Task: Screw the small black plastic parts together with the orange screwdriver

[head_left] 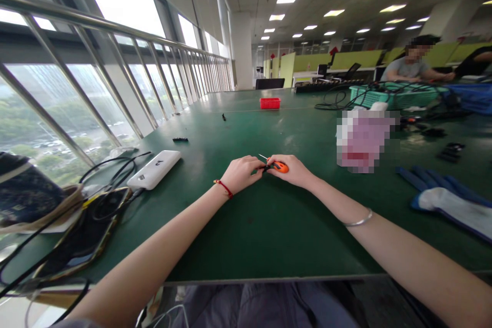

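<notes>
Apparently partway through: pinching a small black piece (265, 168) in the left hand (243, 173) and gripping a slim-shafted, orange-handled tool (282, 167) in the right hand (292, 169), at twelve o'clock over the flat green tabletop (253, 230), with handling seemingly unfinished and completed steps indiscernible.

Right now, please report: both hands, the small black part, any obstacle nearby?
Right hand: holding orange-handled tool. Left hand: fingertips pinching small black part. White power bank lies to the left, apart from hands.
</notes>
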### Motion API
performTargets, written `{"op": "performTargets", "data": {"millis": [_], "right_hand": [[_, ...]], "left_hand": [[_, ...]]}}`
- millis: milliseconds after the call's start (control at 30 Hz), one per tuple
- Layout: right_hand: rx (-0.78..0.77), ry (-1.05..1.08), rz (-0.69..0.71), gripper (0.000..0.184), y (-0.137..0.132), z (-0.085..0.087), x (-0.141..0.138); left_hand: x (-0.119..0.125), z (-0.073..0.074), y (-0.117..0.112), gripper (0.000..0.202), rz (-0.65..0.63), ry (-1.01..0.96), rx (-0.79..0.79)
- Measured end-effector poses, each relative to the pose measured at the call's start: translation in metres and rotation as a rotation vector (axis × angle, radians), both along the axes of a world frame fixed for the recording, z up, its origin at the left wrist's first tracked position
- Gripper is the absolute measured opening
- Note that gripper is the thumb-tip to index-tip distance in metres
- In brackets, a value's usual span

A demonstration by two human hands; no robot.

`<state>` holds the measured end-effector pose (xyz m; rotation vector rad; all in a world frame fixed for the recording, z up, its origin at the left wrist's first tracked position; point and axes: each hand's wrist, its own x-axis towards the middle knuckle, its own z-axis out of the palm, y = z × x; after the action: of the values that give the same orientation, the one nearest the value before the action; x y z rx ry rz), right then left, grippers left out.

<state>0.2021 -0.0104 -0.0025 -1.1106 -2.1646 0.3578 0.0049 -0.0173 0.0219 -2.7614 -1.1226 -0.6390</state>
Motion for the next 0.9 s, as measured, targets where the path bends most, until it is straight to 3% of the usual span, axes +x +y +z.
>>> {"op": "performTargets", "data": {"millis": [400, 633, 800, 900], "right_hand": [[0.014, -0.121, -0.142, 0.016, -0.008, 0.007, -0.004], [0.049, -0.365, -0.218, 0.022, -0.007, 0.011, -0.005], [0.043, -0.287, -0.277, 0.023, -0.003, 0.013, 0.006], [0.027, -0.239, -0.309, 0.023, 0.0, 0.012, 0.012]], "left_hand": [[-0.002, 0.008, -0.002, 0.018, 0.119, 0.035, 0.154], [-0.003, 0.003, -0.001, 0.016, 0.09, -0.097, -0.005], [0.007, -0.01, 0.002, 0.019, 0.056, -0.054, -0.132], [0.003, -0.006, 0.007, 0.021, 0.137, -0.012, -0.13]]}}
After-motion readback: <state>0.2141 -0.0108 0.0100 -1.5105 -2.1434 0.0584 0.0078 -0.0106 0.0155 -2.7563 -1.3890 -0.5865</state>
